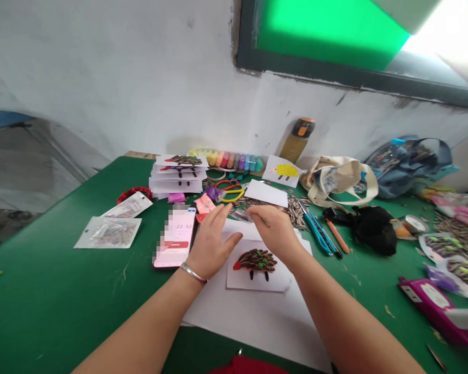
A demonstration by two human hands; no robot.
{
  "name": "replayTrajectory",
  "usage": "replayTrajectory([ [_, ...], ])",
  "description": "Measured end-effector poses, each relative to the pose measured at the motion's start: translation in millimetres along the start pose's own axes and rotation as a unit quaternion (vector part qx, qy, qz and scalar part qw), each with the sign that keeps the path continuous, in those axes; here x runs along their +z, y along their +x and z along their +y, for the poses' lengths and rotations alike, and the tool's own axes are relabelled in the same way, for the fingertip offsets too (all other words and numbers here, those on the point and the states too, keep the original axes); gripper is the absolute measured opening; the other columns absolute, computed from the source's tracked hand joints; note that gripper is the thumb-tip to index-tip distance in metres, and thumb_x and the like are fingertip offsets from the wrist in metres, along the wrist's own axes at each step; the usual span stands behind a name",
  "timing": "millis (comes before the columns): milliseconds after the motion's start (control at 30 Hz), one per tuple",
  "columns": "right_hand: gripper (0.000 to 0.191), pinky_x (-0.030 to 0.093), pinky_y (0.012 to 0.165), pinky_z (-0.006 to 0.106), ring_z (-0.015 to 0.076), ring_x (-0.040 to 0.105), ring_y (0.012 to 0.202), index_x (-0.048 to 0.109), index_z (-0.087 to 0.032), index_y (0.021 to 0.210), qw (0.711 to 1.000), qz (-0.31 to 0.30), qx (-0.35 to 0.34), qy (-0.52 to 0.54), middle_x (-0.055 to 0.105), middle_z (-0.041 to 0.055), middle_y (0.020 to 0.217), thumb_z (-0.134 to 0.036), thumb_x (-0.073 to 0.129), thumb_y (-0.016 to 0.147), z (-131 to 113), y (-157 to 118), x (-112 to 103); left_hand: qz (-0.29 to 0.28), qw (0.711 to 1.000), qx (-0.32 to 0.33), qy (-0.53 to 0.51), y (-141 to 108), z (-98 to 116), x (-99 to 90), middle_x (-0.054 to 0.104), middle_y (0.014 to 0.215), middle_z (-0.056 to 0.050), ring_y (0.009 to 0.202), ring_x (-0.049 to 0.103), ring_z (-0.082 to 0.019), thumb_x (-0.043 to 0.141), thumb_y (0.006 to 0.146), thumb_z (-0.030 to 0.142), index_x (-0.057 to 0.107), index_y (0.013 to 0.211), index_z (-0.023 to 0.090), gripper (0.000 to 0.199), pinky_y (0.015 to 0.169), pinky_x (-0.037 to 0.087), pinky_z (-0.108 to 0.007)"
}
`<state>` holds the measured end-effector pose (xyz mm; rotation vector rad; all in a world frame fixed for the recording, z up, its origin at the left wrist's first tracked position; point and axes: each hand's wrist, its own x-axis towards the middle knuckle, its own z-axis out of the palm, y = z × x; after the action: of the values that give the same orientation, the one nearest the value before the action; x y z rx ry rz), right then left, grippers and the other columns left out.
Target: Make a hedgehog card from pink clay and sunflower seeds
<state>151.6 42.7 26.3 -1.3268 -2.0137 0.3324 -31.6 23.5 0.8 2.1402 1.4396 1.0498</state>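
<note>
My left hand (212,243), with a silver bangle on the wrist, hovers over the left side of the white paper sheet (234,317), its fingers stretched out and thumb apart. Across from it my right hand (275,228) is closed with the fingers curled in. A small greyish see-through thing (242,215) shows by its fingertips; whether the hand grips it I cannot tell. Below and between both hands lies a white card (239,282) bearing a hedgehog (257,259) with a red head, dark seed spines, green bits and two black legs.
A phone (175,239) lies left of the sheet, near clear packets (109,232). Stacked hedgehog cards (175,186), coloured clay packs (234,160), a bottle (296,141) and a yellow hedgehog drawing (283,170) stand behind. Loose seeds (296,213), blue cutters (315,228) and a black pouch (374,231) lie right.
</note>
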Motion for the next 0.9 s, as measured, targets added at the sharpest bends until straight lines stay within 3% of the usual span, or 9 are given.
replayTrajectory([
  [100, 0.020, 0.046, 0.075, 0.029, 0.0172, 0.062, 0.083, 0.068, -0.023, 0.091, 0.987, -0.005, 0.086, 0.139, 0.070, 0.0005, 0.090, -0.021, 0.049, 0.086, -9.2, -19.7, -7.7, -0.053, 0.995, -0.035, -0.083, -0.2, 6.4, -0.3, 0.050, 0.137, -0.009, 0.125, 0.046, -0.025, 0.062, 0.080, 0.039, 0.043, 0.136, 0.020, 0.062, 0.105, 0.037, -0.040],
  [233, 0.017, 0.048, 0.074, 0.028, 0.0160, 0.062, 0.080, 0.068, -0.023, 0.091, 0.969, -0.006, 0.141, 0.203, 0.070, 0.0002, 0.087, -0.025, 0.052, 0.085, -12.0, -39.6, -9.0, -0.147, 0.969, -0.083, -0.181, -1.3, 16.8, -0.2, 0.069, 0.100, -0.003, 0.090, 0.063, -0.019, 0.060, 0.081, 0.032, 0.066, 0.105, 0.021, 0.027, 0.081, 0.049, -0.030],
  [333, 0.019, 0.047, 0.079, 0.030, 0.0163, 0.061, 0.084, 0.067, -0.023, 0.099, 0.982, 0.032, 0.107, 0.153, 0.069, 0.0021, 0.096, -0.024, 0.053, 0.085, -8.8, -44.7, -10.9, -0.165, 0.967, -0.112, -0.158, -2.2, 22.0, -1.0, 0.068, 0.083, -0.001, 0.075, 0.060, -0.017, 0.061, 0.079, 0.034, 0.068, 0.090, 0.020, 0.019, 0.068, 0.047, -0.027],
  [467, 0.018, 0.046, 0.077, 0.029, 0.0151, 0.059, 0.080, 0.065, -0.022, 0.098, 0.994, 0.039, 0.041, 0.096, 0.066, 0.0023, 0.092, -0.019, 0.055, 0.084, -5.7, -43.8, -16.1, -0.180, 0.966, -0.117, -0.143, -2.0, 23.9, -1.4, 0.065, 0.077, 0.000, 0.071, 0.056, -0.016, 0.060, 0.078, 0.036, 0.067, 0.083, 0.018, 0.020, 0.063, 0.042, -0.026],
  [700, 0.011, 0.043, 0.073, 0.029, 0.0167, 0.057, 0.079, 0.061, -0.020, 0.092, 0.999, 0.039, 0.022, 0.024, 0.063, 0.0033, 0.085, -0.020, 0.052, 0.086, -1.6, -45.9, -13.1, -0.187, 0.968, -0.116, -0.123, -0.6, 22.1, 0.5, 0.057, 0.068, 0.002, 0.065, 0.049, -0.014, 0.058, 0.078, 0.039, 0.060, 0.071, 0.017, 0.023, 0.057, 0.037, -0.024],
  [900, 0.014, 0.043, 0.078, 0.032, 0.0200, 0.056, 0.087, 0.061, -0.020, 0.090, 0.999, 0.053, 0.012, 0.006, 0.063, 0.0064, 0.089, -0.025, 0.049, 0.088, -2.0, -46.5, -14.1, -0.179, 0.968, -0.104, -0.142, -0.6, 21.5, -1.0, 0.055, 0.069, 0.002, 0.064, 0.047, -0.013, 0.056, 0.080, 0.041, 0.059, 0.074, 0.016, 0.025, 0.057, 0.035, -0.024],
])
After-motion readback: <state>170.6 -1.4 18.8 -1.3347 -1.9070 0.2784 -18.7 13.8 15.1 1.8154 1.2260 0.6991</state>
